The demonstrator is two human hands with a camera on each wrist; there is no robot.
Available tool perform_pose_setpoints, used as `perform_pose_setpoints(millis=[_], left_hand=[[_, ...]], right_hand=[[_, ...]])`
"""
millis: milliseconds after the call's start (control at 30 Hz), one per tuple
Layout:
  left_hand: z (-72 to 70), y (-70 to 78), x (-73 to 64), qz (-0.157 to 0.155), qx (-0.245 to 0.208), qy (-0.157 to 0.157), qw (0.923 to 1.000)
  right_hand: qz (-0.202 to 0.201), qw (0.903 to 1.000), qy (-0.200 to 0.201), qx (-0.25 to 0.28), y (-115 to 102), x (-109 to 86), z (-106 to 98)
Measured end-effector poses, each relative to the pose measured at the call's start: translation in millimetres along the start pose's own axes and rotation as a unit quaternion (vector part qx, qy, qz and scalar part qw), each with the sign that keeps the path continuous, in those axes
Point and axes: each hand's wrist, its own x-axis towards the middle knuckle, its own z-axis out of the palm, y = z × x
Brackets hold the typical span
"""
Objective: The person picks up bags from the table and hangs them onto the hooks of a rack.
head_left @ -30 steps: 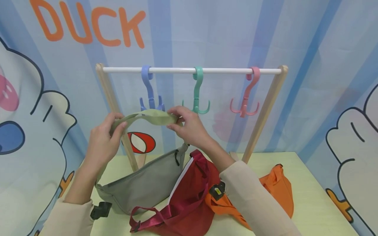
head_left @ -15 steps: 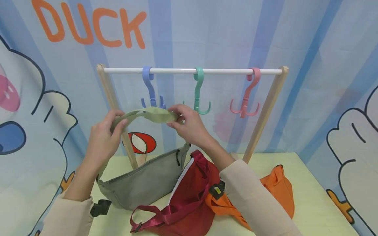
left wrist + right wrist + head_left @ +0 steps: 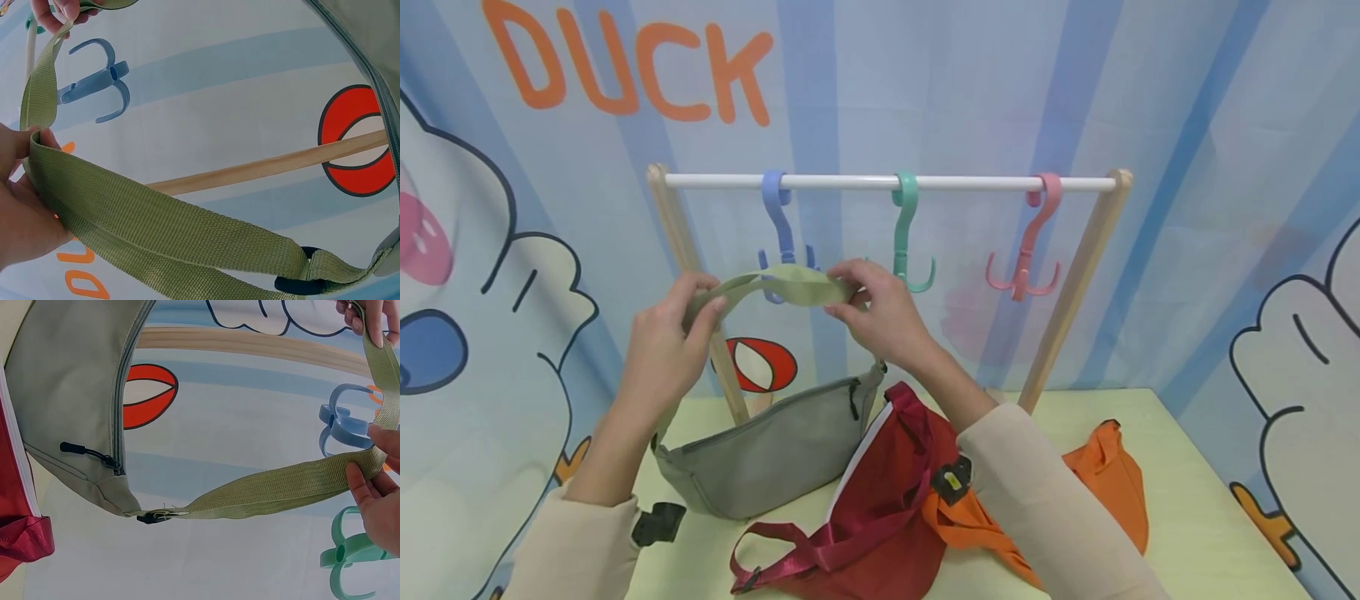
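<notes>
A grey-green waist bag [image 3: 767,454] hangs by its light green webbing strap [image 3: 797,286], which arches between my two hands. My left hand [image 3: 666,342] pinches the strap at its left part, and my right hand [image 3: 883,317] pinches it at the right. Behind the strap is a blue hook [image 3: 778,217], partly covered by it. My right hand overlaps the lower left of a green hook [image 3: 904,225]. In the left wrist view a dark buckle [image 3: 300,284] joins the strap to the bag. The bag's zipper pull [image 3: 75,448] shows in the right wrist view.
A white rail [image 3: 850,181] on wooden posts carries the hooks, including a pink hook [image 3: 1024,250] at right. On the pale yellow table [image 3: 1195,500] lie a red bag [image 3: 887,517] and an orange bag [image 3: 1112,483]. A printed curtain [image 3: 925,83] stands behind.
Both hands have risen slightly, lifting the strap. The grey-green bag has come up a little and shifted slightly right. The grip of each hand looks the same.
</notes>
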Motion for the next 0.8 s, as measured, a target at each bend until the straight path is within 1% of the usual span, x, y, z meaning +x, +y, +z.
perform_pose_setpoints(millis=[200,333,600,800], left_hand=[[-0.2,1.9,2.0,0.002,-0.001,0.005,1.0000],[-0.5,2.7,2.8,0.000,0.000,0.002,1.0000],[-1.7,4.9,4.4,-0.003,0.001,0.002,1.0000],[-2.0,5.3,7.1,-0.004,-0.003,0.001,1.0000]], right_hand=[[-0.009,0.9999,0.008,-0.004,-0.8,1.5,-0.6],[-0.017,0.9997,0.014,-0.006,-1.5,3.1,-0.6],[-0.014,0.9997,0.018,-0.001,-4.5,4.2,-2.0],[-0.014,0.9996,0.024,-0.006,-7.1,5.6,-3.9]])
